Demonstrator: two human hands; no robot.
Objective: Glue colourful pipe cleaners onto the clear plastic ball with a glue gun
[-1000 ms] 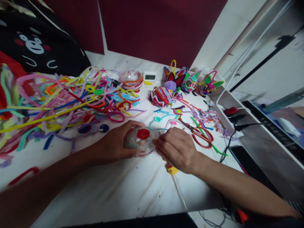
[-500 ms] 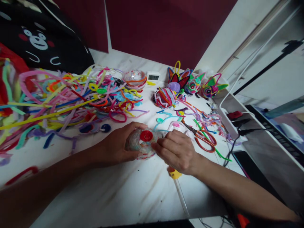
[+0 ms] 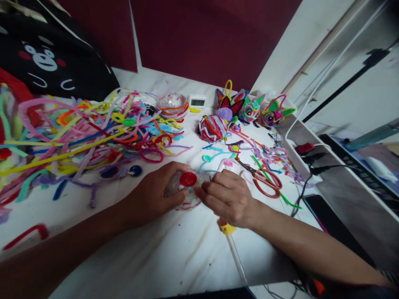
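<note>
Shifted since the earlier frame: thumb of the left hand [image 3: 158,191], now up the near face of a clear rounded shell [image 3: 176,182], tip just below the red disc [image 3: 188,180]. Right hand [image 3: 229,195] little changed.

Shell sits low over the bench [image 3: 174,257], between the hands; contact with the surface can't be confirmed. Round, no long axis evident; disc faces up. Left hand grasps it from the left, fingers along the far side. Right hand curls in from the right, fingertips at the shell's right edge. Left is nearer, thumb almost at the disc.

Yellow fitting [image 3: 227,228] below the right palm, clear stick [image 3: 236,255] trailing nearward; whether that hand grips this tool can't be told.
</note>
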